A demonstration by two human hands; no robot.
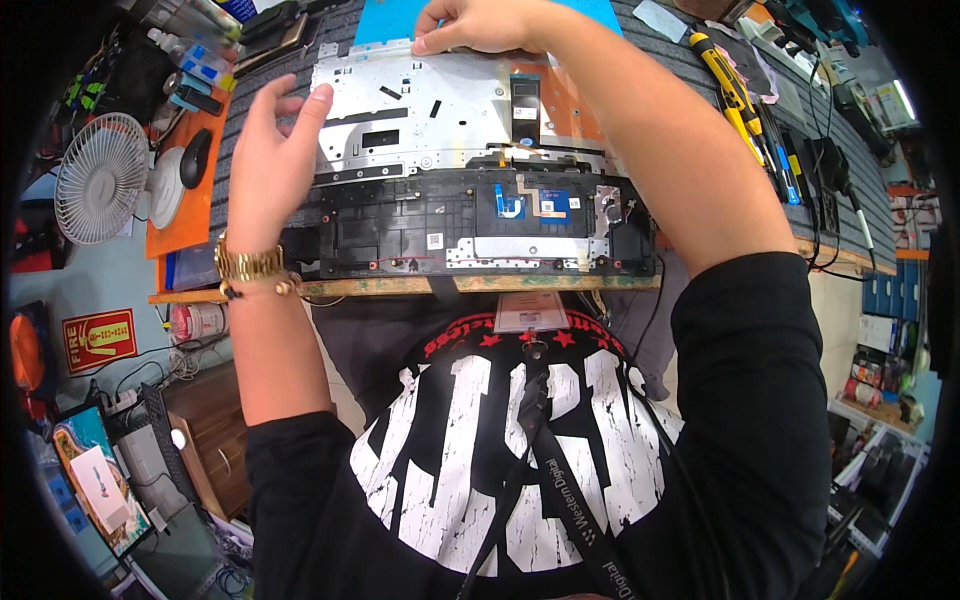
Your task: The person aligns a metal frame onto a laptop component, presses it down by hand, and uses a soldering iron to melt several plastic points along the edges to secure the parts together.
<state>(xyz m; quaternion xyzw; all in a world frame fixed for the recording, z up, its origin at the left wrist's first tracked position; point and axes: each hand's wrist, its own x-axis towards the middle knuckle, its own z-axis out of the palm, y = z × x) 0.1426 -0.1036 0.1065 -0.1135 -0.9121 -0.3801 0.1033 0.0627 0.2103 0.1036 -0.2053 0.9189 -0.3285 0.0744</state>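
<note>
The panel (440, 135), a silver metal plate with a black strip toward six o'clock, lies flat at twelve o'clock along the near edge of the tabletop (335, 20). A blue board (555, 205) sits in the strip. The right hand (480, 25) reaches across to the panel's eleven o'clock edge, its thumb and fingers drawn nearly together there; whether they pinch the metal, I cannot tell. The left hand (275, 135) is at the panel's nine o'clock side, fingers half curled and apart from the thumb, gripping nothing; its thumb overlaps the plate's edge. A blue mat (375, 20) lies beyond the panel at twelve o'clock, a mouse (195, 158) at ten, and a yellow tool (722, 70) between one and two.
</note>
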